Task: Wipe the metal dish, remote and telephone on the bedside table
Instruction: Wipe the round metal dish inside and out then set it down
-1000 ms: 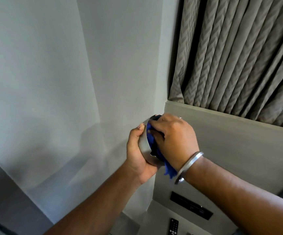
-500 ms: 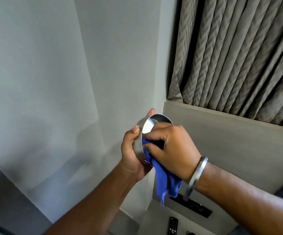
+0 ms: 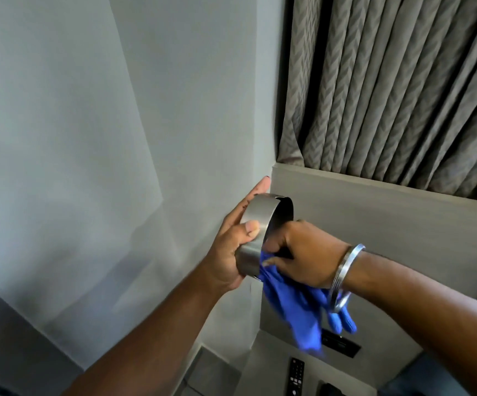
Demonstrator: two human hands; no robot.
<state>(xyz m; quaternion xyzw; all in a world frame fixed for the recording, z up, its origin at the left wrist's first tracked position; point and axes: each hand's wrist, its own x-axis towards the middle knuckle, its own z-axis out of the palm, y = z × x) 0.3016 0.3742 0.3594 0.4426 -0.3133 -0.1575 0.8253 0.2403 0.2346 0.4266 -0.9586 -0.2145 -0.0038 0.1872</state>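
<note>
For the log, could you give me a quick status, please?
Left hand grips metal dish, lifted. Right hand holds blue cloth at its rim. Remote below, untouched.

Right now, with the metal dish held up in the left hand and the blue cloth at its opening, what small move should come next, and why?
Probably sweep the blue cloth once more around the inside of the metal dish. The right hand holds the cloth at the lower rim, much of it hanging loose outside, while the left hand grips the wall. The remote lies below on the table.
</note>
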